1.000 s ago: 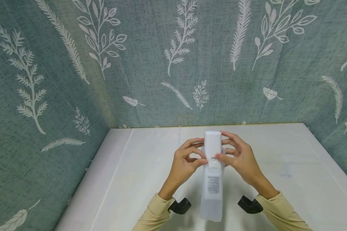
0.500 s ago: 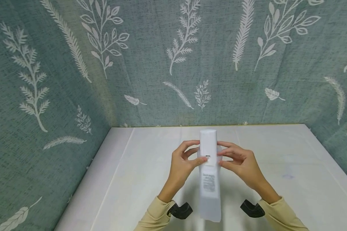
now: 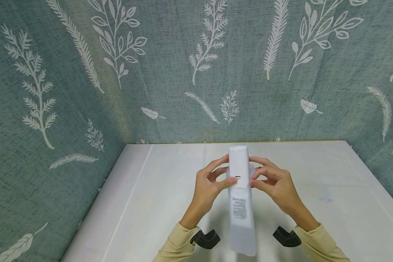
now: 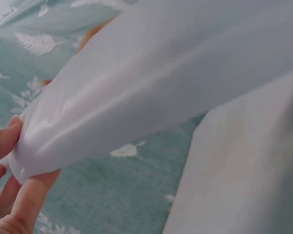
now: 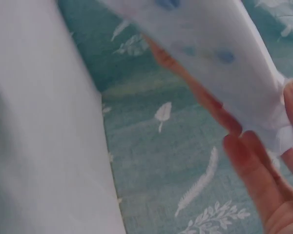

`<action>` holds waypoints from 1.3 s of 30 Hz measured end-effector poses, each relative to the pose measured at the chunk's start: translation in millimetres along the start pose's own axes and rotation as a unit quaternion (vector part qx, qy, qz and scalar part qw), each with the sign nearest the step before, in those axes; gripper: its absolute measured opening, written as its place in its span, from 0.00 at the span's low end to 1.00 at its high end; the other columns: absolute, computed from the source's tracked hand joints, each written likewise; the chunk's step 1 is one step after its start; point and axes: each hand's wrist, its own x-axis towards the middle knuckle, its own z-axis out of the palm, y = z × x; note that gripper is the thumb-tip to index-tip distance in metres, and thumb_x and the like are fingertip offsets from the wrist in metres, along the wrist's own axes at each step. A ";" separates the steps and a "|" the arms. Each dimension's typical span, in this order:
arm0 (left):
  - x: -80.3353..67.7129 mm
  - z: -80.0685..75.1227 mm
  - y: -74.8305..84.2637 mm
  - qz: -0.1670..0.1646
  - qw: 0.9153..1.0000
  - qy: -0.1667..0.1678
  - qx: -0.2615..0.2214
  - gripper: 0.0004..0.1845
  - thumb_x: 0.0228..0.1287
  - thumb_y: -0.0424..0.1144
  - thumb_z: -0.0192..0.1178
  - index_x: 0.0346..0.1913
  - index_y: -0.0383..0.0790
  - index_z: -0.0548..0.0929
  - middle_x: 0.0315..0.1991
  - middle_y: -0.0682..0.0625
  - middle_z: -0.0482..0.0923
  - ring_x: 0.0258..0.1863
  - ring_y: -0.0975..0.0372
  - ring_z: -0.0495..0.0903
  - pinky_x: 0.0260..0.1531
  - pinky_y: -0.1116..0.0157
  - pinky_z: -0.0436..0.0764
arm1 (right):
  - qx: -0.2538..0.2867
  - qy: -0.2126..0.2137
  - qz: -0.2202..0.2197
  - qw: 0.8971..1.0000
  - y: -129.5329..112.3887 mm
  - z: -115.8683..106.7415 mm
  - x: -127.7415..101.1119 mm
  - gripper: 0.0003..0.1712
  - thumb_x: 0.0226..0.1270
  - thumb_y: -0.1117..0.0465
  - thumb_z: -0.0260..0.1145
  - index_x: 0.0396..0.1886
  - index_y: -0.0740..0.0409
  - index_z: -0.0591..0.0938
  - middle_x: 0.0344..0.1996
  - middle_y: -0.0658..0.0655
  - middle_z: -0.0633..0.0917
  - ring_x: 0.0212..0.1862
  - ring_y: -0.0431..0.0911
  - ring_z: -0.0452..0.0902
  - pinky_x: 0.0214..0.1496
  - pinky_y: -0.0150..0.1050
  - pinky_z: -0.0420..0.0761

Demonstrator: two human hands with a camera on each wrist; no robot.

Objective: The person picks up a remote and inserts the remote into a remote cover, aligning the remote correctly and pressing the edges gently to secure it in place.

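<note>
A long white translucent plastic bag (image 3: 240, 203) with printed text hangs above the white table (image 3: 314, 189); its folded white top stands up between both hands. My left hand (image 3: 213, 180) pinches the bag's left side near the top, thumb in front and fingers behind. My right hand (image 3: 270, 178) pinches the right side at the same height. In the left wrist view the bag (image 4: 151, 87) fills the frame, with fingertips (image 4: 24, 195) gripping its edge. In the right wrist view the bag (image 5: 219, 63) crosses the top, with fingertips (image 5: 249, 165) on it.
Green fabric with white leaf prints (image 3: 183, 72) walls the table at the back and on both sides. Black wrist camera mounts (image 3: 205, 238) (image 3: 286, 236) sit on the beige sleeves. The white tabletop spreads left and right of the hands.
The bag's upper end has tilted slightly back to the right and its lower end has swung a little rightward and lower. Both hands keep their pinch and have closed in slightly.
</note>
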 end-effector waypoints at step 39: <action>-6.4 -5.9 -6.1 0.106 0.990 -0.058 0.071 0.05 0.53 0.22 0.65 0.29 0.29 0.79 0.51 0.34 0.70 0.52 0.44 0.72 0.38 0.55 0.85 | 0.088 0.039 0.072 0.993 -14.8 5.9 1.6 0.39 0.57 0.79 0.63 0.68 0.61 0.62 0.49 0.55 0.79 0.38 0.52 0.84 0.18 0.47 0.82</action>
